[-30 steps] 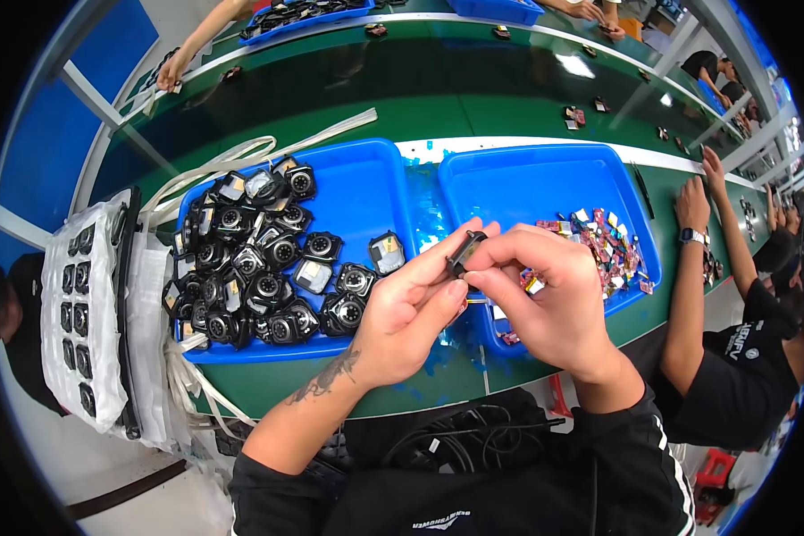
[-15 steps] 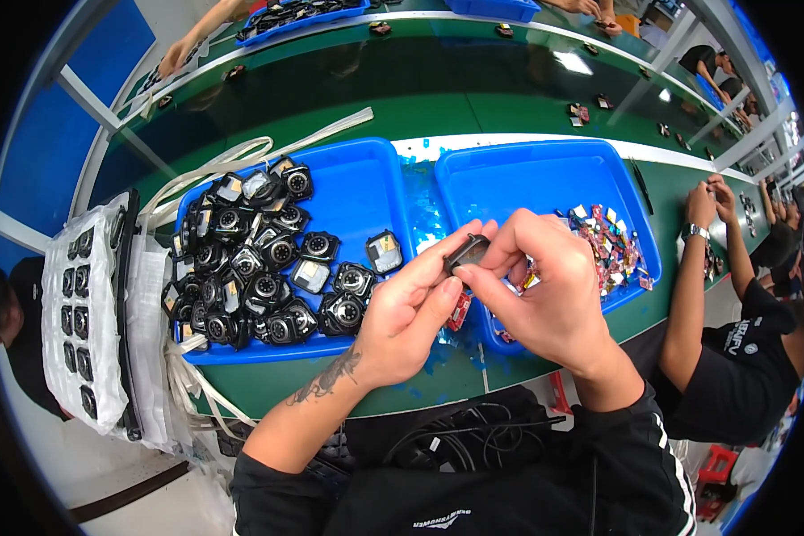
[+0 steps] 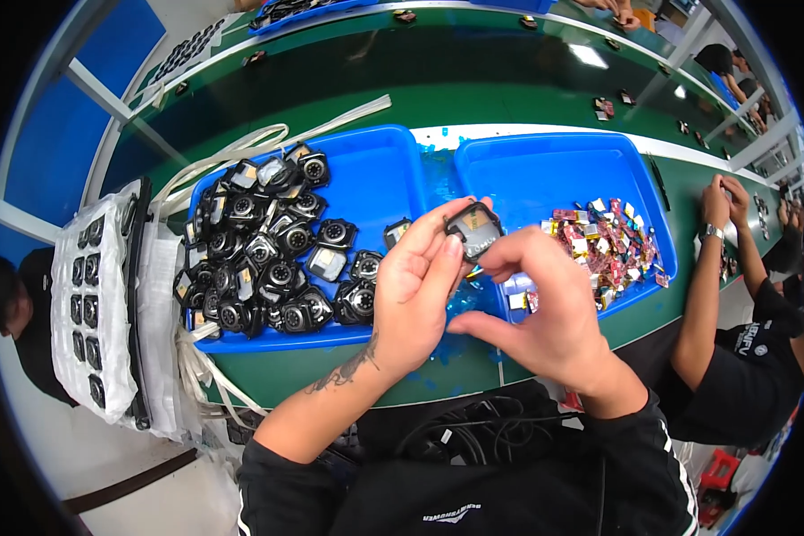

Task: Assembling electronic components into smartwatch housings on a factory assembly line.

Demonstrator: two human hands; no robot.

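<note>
My left hand (image 3: 415,290) holds a black smartwatch case (image 3: 475,230), its thumb pressed on the near edge and the dark inner face tilted up. Close beside it is my right hand (image 3: 540,308), thumb spread away from the curled fingers. The right index fingertip reaches the lower right edge of the case; whether it touches cannot be made out. To the left, a blue tray (image 3: 380,147) contains a heap of similar black watch cases (image 3: 281,272). Behind my right hand, another blue tray (image 3: 554,152) bears a pile of small red, white and yellow electronic parts (image 3: 603,246).
White foam trays of watch cases (image 3: 89,308) stand stacked at the left beside pale straps (image 3: 232,161). Blue film scraps (image 3: 439,174) lie between the trays. A green conveyor (image 3: 402,80) with scattered parts runs beyond. A co-worker's arms (image 3: 701,268) are at the right.
The watch case has turned to show its inner face and risen slightly. My right thumb and fingers have come off it and spread apart. The whole view has shifted a little.
</note>
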